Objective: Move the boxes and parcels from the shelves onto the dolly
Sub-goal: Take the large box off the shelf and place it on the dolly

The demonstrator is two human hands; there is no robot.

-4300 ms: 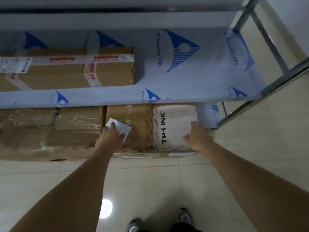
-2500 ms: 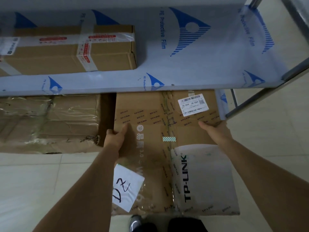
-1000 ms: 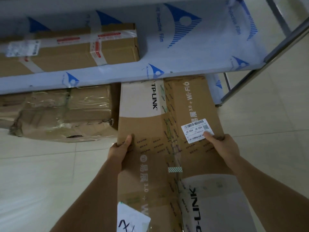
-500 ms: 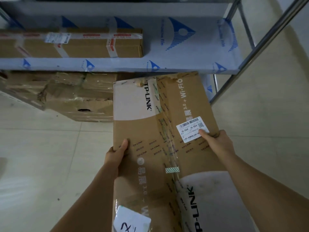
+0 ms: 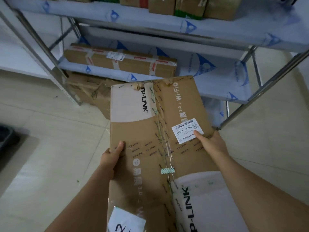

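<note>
Long brown box [image 5: 158,148] w/ TP-LINK print fills the centre and lower part of the frame, held lengthwise btwn both hands, clear of the shelves. Left hand [image 5: 111,158] grips its left edge at mid-frame, thumb on top, fingers hidden under the edge. Right hand [image 5: 211,144] grips the right edge, thumb pressed on the corner of a white barcode label [image 5: 186,130]; rest of the fingers out of sight below. Clear tape runs down the box's middle seam, w/ a small green-patterned strip [image 5: 167,170] across it. White paper note [image 5: 125,222] w/ handwriting sits at the box's near end, bottom of frame, partly cut off.

Metal shelf rack [image 5: 217,81] spans the upper frame, boards wrapped in blue-printed film. Flat taped box [image 5: 120,61] lies on the lower board, upper centre-left. Crumpled, plastic-wrapped parcel [image 5: 90,92] sits under that board at floor level, just left of the held box's far end. More boxes [image 5: 189,7] stand on the top board, at the top edge of frame. Pale tiled floor [image 5: 58,139] all around; a dark object [image 5: 6,139] at far left edge, can't tell what it is.
</note>
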